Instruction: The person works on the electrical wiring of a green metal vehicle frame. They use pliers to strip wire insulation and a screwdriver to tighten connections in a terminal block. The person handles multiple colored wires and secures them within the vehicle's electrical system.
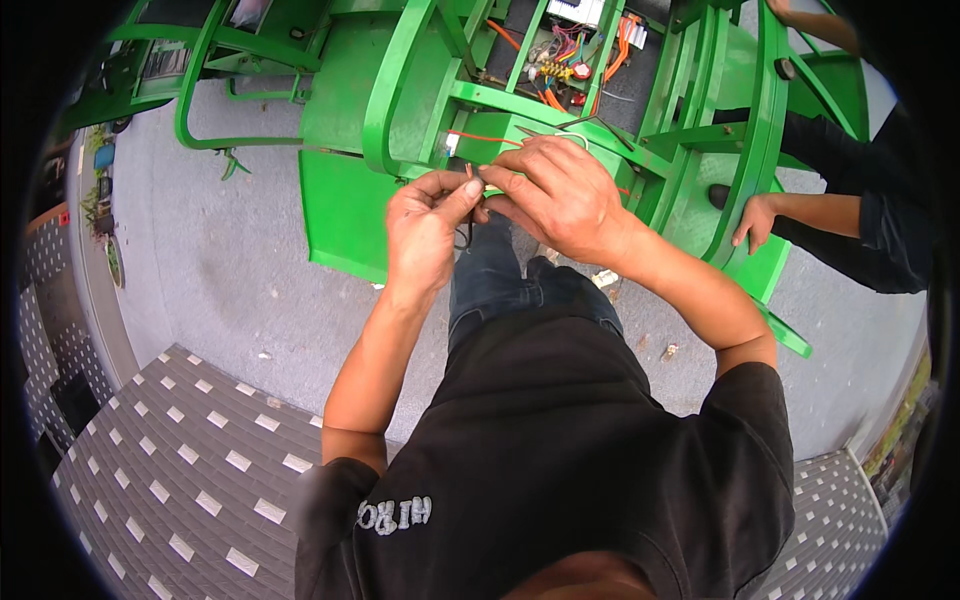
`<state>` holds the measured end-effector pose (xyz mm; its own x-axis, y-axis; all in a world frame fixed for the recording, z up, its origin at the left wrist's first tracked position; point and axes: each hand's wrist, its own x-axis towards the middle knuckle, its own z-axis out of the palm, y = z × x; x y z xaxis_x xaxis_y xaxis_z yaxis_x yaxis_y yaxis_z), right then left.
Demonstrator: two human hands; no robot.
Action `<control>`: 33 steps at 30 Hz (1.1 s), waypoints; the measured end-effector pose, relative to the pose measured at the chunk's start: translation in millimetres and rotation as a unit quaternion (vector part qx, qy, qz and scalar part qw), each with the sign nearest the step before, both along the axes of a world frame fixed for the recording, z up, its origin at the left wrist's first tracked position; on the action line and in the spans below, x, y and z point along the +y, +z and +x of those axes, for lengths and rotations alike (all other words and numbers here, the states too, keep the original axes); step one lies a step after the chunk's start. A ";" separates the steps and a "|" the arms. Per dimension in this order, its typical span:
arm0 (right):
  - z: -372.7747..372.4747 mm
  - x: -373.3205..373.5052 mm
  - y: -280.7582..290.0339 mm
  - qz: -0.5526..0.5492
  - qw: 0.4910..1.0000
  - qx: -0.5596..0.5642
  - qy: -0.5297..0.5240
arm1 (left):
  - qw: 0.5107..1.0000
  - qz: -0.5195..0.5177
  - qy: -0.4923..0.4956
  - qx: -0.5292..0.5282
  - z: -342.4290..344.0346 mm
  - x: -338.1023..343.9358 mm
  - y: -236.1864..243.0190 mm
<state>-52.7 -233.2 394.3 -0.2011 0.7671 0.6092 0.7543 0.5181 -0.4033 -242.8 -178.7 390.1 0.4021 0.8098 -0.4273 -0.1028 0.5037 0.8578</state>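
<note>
A black short-sleeved T-shirt (560, 430) is worn, its cloth gathered into soft folds across the front. On the wearer's left side, beside the left sleeve (335, 500), a short row of chunky whitish letters (395, 515) is set. The right sleeve (750, 400), in the same black, is ended near the elbow. Beyond the shirt's lower edge, dark blue denim jeans (490, 275) are seen, creased and faded in paler patches. The left hand (425, 220) and right hand (568, 195) are left bare.
</note>
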 end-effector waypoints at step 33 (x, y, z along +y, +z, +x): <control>5.1 -110.0 13.1 -0.358 0.882 0.306 0.001 | 0.934 0.349 -0.078 0.003 13.9 -97.2 2.8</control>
<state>-47.6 -343.2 407.3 -0.0052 0.9993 -0.0360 0.2813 -0.0331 -0.9590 -228.9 -275.8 392.9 0.5381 0.8236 0.1791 -0.0686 -0.1690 0.9832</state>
